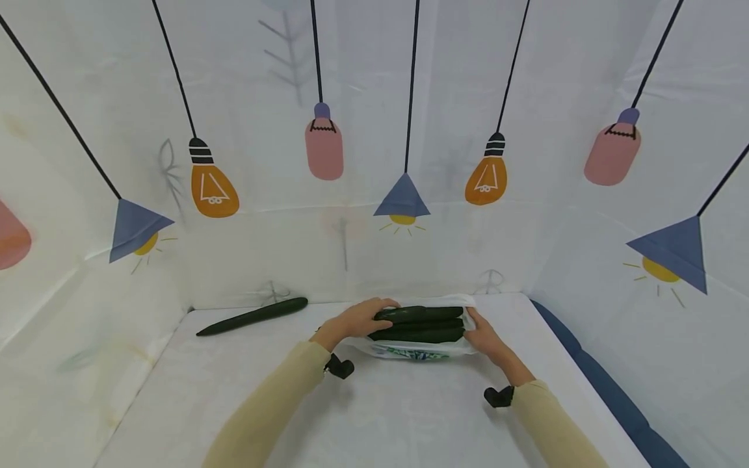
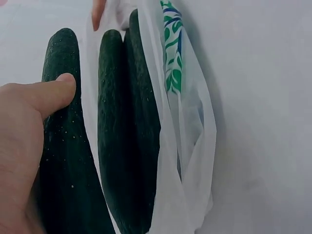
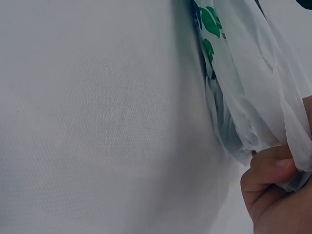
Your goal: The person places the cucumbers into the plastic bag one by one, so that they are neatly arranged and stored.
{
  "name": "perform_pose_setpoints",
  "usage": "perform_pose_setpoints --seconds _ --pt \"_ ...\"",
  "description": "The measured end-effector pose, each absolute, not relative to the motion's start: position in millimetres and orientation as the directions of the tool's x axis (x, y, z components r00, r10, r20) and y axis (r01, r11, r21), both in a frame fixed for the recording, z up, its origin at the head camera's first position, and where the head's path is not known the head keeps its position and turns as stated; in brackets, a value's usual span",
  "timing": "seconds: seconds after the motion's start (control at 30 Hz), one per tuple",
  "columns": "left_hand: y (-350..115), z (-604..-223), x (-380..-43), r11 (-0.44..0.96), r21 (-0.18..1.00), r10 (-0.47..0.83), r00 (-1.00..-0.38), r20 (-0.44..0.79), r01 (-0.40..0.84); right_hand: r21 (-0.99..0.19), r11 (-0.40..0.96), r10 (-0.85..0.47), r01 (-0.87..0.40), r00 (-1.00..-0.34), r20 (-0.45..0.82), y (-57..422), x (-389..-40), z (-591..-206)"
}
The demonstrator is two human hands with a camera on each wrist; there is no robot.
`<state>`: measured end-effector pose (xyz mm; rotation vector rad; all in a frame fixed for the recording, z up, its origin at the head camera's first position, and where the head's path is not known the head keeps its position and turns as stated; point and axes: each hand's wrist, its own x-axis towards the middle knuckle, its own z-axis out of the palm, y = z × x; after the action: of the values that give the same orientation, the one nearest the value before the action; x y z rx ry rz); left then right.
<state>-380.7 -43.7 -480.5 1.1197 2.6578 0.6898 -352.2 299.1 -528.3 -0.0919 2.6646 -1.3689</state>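
My left hand (image 1: 361, 318) grips a long dark green cucumber (image 2: 68, 146), its thumb lying across the skin. That cucumber lies along the open side of a white plastic bag (image 1: 380, 350) printed with green leaves and blue marks. Two more cucumbers (image 2: 111, 122) rest side by side inside the bag, seen through its opening in the left wrist view. At the bag's right end, my right hand (image 3: 278, 190) pinches the thin plastic between curled fingers and thumb. Part of the right hand is cut off in the right wrist view.
Another cucumber (image 1: 254, 316) lies at the back left of the white table (image 1: 386, 416). White fabric walls with printed lamps (image 1: 404, 195) close in the back and sides. A dark blue padded edge (image 1: 608, 383) runs along the table's right side.
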Motion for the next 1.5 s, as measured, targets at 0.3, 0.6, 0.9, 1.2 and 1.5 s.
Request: perform_pose_setpoints --seconds 0.3,0.6,0.9,1.2,1.5 --pt "-23 -481 -380 0.621 0.446 0.722 -0.692 -0.004 0.645 -0.815 0.579 -0.105 0.026 -0.989 -0.107 301 -352 -525" --pt "-9 -494 -384 0.608 0.45 0.734 -0.679 -0.005 0.654 -0.815 0.579 -0.108 0.026 -0.988 -0.109 300 -354 -528" --pt "4 -498 -386 0.608 0.427 0.734 -0.679 0.018 0.669 -0.809 0.588 -0.123 0.005 -0.988 -0.096 301 -352 -525" --pt "18 -498 -384 0.645 0.397 0.7 -0.714 0.036 0.653 -0.818 0.575 -0.121 0.009 -0.988 -0.095 301 -349 -523" --pt "25 -509 -386 0.609 0.45 0.668 -0.729 0.153 0.653 -0.811 0.586 -0.125 0.003 -0.988 -0.094 301 -346 -526"
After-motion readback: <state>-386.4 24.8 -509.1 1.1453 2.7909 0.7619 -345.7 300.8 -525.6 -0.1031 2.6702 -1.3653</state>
